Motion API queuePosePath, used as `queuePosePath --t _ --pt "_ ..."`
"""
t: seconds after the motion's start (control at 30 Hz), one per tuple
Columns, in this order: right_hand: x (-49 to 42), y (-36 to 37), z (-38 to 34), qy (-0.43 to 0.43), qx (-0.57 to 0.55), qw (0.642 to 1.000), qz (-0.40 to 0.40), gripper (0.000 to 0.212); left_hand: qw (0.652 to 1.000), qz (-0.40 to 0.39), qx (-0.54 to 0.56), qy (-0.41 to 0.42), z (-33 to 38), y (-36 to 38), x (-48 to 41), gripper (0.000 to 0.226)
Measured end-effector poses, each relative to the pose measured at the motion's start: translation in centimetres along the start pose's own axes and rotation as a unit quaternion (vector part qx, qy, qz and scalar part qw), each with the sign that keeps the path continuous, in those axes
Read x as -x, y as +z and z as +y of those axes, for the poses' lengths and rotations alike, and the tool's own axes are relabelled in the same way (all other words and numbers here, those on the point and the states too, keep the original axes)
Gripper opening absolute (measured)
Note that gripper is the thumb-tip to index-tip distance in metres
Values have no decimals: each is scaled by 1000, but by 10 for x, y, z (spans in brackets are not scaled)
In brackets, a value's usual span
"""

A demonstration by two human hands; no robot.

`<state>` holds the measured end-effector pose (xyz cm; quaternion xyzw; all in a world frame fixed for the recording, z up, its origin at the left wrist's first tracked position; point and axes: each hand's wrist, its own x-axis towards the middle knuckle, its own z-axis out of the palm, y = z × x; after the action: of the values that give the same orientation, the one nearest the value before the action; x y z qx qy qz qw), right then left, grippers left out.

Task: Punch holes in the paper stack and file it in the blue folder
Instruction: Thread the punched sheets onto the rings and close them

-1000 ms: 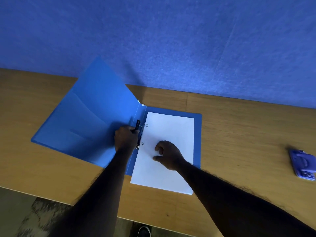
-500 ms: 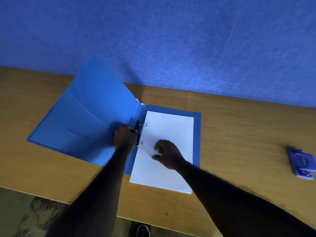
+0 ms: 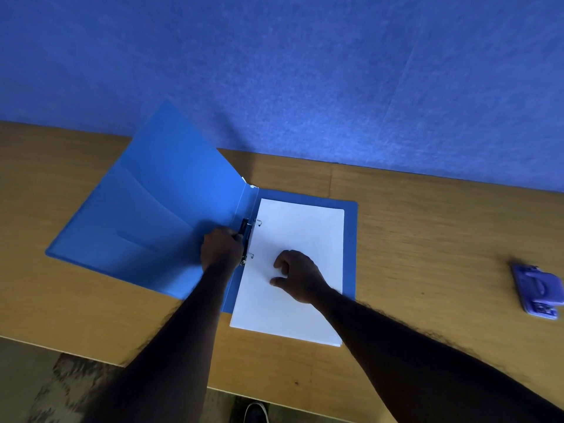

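Filing now: left hand (image 3: 221,250) pinches the black ring lever (image 3: 244,225) of the blue plastic folder (image 3: 146,215), loose-fingered right hand (image 3: 297,277) steadies the white paper stack (image 3: 302,230); metal rings (image 3: 258,222) likely want closing next.

**Plastic, Paper, Wood, Cloth**

The blue plastic folder (image 3: 146,209) is smooth and faintly glossy. Its wire rings (image 3: 258,222) are bright metal, and its black lever (image 3: 244,226) is smooth. The white paper stack (image 3: 300,230) is matt. The wooden table (image 3: 427,227) shows grain, and the blue wall panel (image 3: 305,71) looks felted.
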<state>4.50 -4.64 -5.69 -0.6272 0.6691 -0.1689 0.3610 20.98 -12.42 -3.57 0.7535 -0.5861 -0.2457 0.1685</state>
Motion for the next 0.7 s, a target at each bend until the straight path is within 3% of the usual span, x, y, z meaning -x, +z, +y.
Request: queuePosePath --t 0.27,0.43,0.5,0.57,0.7 --pt "-2 1 1 4 -3 1000 1 28 999 16 -34 34 -1 14 16 26" --pt "-2 2 1 -5 3 1000 8 29 984 129 -42 112 -14 28 37 28" --pt "-2 2 2 -8 3 1000 9 30 981 150 -34 118 -18 31 43 42" --pt "-3 2 3 -11 6 1000 10 31 985 132 -19 108 -21 32 49 50" --pt "-2 2 2 -10 3 1000 8 30 993 103 23 55 -20 35 55 44"
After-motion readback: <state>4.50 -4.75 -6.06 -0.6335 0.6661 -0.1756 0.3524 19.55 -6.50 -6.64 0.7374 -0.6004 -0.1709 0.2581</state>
